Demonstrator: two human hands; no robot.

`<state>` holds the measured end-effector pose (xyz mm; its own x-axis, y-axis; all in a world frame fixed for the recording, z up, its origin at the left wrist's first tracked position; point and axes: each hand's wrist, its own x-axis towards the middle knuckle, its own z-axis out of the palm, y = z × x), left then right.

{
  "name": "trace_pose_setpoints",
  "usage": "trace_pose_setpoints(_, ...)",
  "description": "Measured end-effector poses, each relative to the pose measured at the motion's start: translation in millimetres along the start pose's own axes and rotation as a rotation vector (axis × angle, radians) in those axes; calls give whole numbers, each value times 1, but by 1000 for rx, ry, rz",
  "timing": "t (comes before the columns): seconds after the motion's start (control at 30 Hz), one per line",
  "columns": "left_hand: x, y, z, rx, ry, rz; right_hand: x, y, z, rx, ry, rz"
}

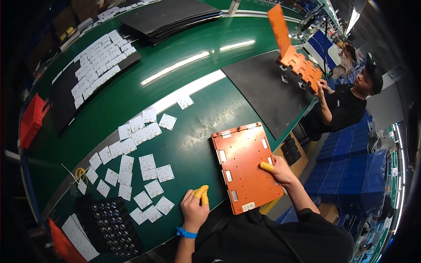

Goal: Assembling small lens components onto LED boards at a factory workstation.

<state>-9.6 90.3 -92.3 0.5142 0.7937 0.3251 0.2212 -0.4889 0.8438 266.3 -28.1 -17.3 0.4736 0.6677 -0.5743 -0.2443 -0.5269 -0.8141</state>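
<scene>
My right hand [281,170] grips the right edge of a flat orange fixture panel [245,166], its thumb in a yellow finger cot lying on the face. The panel is tilted above the table's near edge and has small holes, pale inset plates and a label at its lower corner. My left hand [195,208] is closed beside the panel's lower left, apart from it. Yellow finger cots cover some of its fingers, and nothing shows in them. A blue band circles that wrist. Left of this hand, many square white circuit boards [153,188] lie scattered on the green table [197,127].
A black tray of round, shiny parts [115,225] stands at the near left, beside stacked white board panels [80,236]. Across the conveyor sits a dark mat with more boards [98,61]. At right, a co-worker [346,103] holds a hinged orange fixture [300,65] over a black mat [267,87].
</scene>
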Motion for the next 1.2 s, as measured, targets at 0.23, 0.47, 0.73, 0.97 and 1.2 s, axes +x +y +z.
trace_pose_setpoints(0.23,0,4,1,-4,4,-31,-27,-10,-6,-47,112,-107)
trace_pose_setpoints(0.47,28,-8,5,-74,128,-181,-36,-15,-29,79,175,-371)
trace_pose_setpoints(0.73,51,-3,39,1,-6,-37,-23,-19,-105,556,355,-429)
trace_pose_setpoints(0.97,49,-12,41,-47,15,41,-10,-16,-197,744,330,-594)
trace_pose_setpoints(1.2,51,-8,42,-51,0,43,4,-12,-285,765,362,-558)
